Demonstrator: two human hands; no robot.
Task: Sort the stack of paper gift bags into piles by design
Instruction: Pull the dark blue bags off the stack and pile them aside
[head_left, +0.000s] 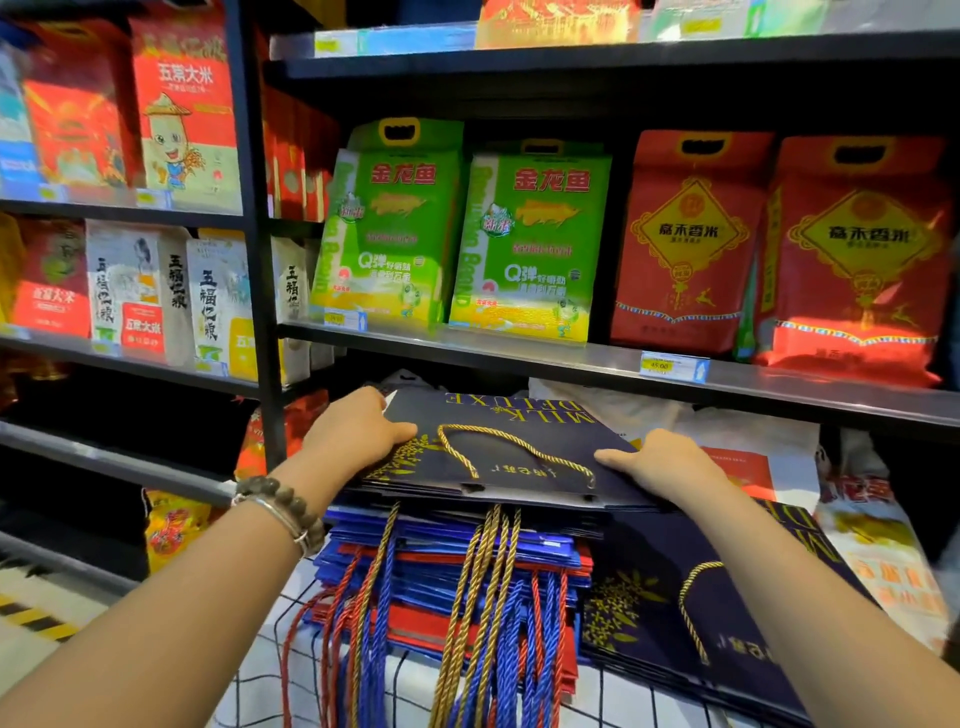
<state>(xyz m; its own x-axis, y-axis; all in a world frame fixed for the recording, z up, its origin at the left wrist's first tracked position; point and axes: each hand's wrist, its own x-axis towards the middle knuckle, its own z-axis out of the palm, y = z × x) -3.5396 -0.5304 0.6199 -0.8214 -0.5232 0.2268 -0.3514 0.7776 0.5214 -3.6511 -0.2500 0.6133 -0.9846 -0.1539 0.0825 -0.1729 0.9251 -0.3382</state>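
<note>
A dark navy gift bag (498, 441) with gold lettering and a gold cord handle lies flat on top of the stack (452, 566) of blue, red and navy bags, whose cords hang toward me. My left hand (358, 428) grips the navy bags' left edge, thumb on top. My right hand (660, 460) grips the right edge the same way. A second pile of navy bags (701, 608) with the same gold design lies to the right, partly under my right forearm.
The stack sits on a white cloth with a black grid (291, 670). A metal shelf edge (571, 358) hangs just above the bags, loaded with green and red rice packs. White and red plastic bags (753, 447) lie behind the right pile. Black shelving stands at left.
</note>
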